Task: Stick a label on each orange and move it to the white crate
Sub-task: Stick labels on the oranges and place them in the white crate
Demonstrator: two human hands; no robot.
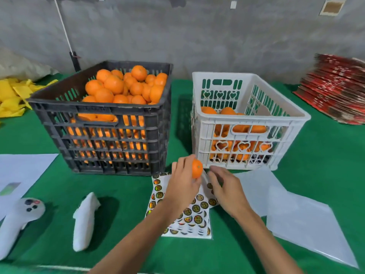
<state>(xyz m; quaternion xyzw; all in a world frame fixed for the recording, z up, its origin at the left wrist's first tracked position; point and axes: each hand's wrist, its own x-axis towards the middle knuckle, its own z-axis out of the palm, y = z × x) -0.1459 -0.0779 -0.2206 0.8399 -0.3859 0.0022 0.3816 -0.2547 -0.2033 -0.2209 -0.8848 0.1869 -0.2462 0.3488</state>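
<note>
Orange [197,168] gripped in left hand [182,182], fingers curled round it, above near sticker sheet [194,212] | right hand [225,187] fingers bent at sheet's far edge, pinch unclear | advice: peel one sticker cleanly, press flat on bare peel, then right into white crate [296,113]; black crate [59,99] left, full.

2 crates: black crate [102,119] left, white crate [246,123] right. 2 hands. 1 sticker sheet [187,216]. 2 white controllers.
</note>
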